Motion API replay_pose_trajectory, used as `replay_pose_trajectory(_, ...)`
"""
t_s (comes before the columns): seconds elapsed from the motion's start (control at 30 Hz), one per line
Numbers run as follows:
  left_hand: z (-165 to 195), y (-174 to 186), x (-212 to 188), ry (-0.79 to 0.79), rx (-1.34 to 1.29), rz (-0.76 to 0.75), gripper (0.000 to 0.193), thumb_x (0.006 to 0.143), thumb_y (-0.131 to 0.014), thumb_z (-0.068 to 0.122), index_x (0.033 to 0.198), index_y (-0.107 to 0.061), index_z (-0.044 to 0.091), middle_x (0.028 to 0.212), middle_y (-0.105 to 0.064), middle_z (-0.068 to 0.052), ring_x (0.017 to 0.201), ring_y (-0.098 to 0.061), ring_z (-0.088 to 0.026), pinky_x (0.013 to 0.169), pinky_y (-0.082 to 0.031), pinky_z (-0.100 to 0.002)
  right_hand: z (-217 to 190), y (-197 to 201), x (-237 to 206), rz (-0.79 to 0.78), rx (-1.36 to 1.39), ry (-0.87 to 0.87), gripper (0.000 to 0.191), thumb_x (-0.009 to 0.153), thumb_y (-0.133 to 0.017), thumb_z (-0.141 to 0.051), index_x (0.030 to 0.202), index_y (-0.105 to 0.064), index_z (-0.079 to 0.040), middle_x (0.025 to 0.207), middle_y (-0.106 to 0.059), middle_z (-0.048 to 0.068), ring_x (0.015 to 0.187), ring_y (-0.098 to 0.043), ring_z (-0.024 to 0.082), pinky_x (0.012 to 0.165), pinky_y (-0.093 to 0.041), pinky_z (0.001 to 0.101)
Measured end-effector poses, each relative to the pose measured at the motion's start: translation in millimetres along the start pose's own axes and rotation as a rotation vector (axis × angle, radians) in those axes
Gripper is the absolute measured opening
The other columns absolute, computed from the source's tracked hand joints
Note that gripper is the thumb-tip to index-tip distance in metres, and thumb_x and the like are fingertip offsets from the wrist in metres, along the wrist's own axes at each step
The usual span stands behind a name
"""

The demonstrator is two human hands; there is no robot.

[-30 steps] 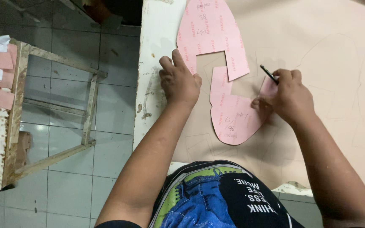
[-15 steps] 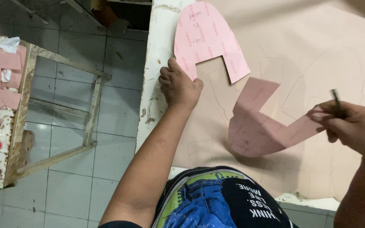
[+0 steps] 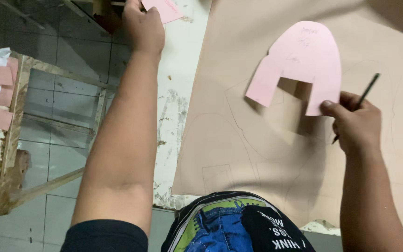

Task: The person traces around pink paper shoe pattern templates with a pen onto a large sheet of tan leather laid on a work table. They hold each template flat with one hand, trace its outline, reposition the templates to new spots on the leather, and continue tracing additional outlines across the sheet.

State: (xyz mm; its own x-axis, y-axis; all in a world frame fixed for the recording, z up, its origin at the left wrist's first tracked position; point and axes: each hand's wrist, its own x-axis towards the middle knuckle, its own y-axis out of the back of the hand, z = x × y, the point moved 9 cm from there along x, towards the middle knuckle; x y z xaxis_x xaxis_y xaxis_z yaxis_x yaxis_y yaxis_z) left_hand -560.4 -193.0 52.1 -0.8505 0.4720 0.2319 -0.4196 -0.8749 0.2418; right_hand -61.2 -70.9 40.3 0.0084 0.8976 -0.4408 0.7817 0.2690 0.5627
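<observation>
Right hand (image 3: 356, 123) pinching pink template (image 3: 299, 63) corner plus pencil (image 3: 362, 98), left hand (image 3: 142, 25) gripping pink piece (image 3: 164, 8)

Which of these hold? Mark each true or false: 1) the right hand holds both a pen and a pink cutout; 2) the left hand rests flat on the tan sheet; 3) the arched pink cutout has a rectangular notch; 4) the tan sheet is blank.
1) True: the right hand grips a dark pen and pinches a corner of the arched pink cutout.
2) False: the left hand is off the tan sheet, up at the table's far edge on a second pink piece.
3) True: the notch opens from its lower edge.
4) False: faint traced outlines run across it.
</observation>
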Motion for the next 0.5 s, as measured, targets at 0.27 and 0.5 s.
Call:
replay_pose_trajectory(0.27,21,-21,-9,-0.239,0.612,-0.100,0.056,0.078,-0.073,0.001,0.132,-0.061,0.005,0.143,-0.052,-0.017,0.126,-0.049,-0.033,0.106,-0.040,-0.049,-26,-67,12,-0.147,0.069,0.169,0.024,0.094,-0.073,-0.012,0.114,-0.075,0.002,0.090,-0.073,0.006,0.063,-0.061,0.002,0.052,-0.048,0.0196)
replay_pose_trajectory(0.5,-1,-42,-147,-0.101,0.640,-0.573,0.051,0.084,-0.074,0.024,0.132,-0.064,0.011,0.153,-0.041,-0.014,0.147,-0.029,-0.035,0.119,-0.018,-0.056,-39,-93,25,-0.188,-0.032,0.190,0.027,0.093,-0.073,-0.012,0.118,-0.069,-0.002,0.085,-0.067,0.003,0.064,-0.059,0.011,0.052,-0.049,0.0293)
